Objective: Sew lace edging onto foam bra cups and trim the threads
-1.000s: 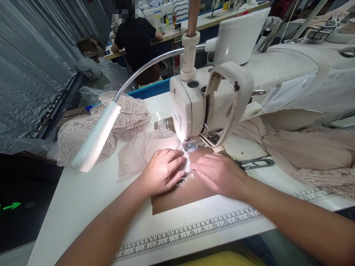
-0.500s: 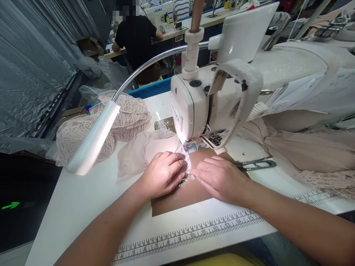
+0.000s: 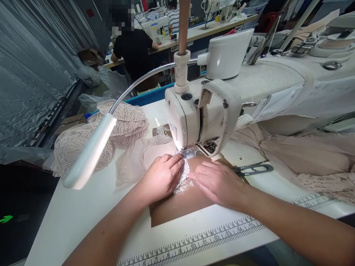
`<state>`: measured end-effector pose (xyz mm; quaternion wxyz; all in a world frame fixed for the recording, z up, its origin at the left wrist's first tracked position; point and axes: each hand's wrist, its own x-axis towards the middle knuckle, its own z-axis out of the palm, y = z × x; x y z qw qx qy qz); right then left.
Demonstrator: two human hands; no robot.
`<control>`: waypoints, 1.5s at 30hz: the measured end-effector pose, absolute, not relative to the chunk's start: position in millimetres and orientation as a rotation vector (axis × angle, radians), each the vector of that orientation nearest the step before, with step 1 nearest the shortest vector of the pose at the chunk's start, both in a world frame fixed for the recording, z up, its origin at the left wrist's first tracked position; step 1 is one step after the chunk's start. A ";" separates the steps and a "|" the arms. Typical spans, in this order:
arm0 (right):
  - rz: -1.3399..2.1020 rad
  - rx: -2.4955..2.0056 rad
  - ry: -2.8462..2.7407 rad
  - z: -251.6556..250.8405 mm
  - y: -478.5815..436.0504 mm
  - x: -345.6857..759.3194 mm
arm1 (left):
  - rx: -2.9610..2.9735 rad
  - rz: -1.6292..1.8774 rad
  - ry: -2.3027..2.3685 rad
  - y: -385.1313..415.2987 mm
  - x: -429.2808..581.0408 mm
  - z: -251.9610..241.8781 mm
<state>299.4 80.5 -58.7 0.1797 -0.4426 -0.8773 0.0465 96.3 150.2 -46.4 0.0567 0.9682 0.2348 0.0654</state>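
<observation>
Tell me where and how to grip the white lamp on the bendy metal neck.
Best taken around the middle of the lamp head, probably by the left hand from the near side. The head is long and slim, slanting down and leftward from the metal neck, and the lace pile shows behind it, so the near side looks freer.

"JUKI" stands on the background sewing machine [image 3: 158, 29]; 10 and 12 on the bench's [image 3: 69, 207] printed ruler [image 3: 194, 246]; a green arrow sign [image 3: 6, 219] glows left.
</observation>
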 end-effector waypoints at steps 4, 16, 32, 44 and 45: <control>0.059 -1.331 -2.488 -61.5 83.4 299.9 | 2.931 0.193 0.709 152.6 95.0 -48.3; -0.105 -1.536 -2.373 -60.5 93.0 291.4 | 2.965 0.230 0.699 159.0 91.0 -52.4; -0.014 -1.504 -2.375 -59.7 95.2 295.2 | 2.976 0.212 0.929 156.8 92.8 -45.7; 0.084 -1.568 -2.320 -55.6 94.5 296.0 | 2.757 -0.126 0.970 128.7 90.0 -1.4; 0.077 -1.562 -2.311 -55.1 94.4 295.8 | 2.771 -0.077 0.944 128.8 91.1 -3.9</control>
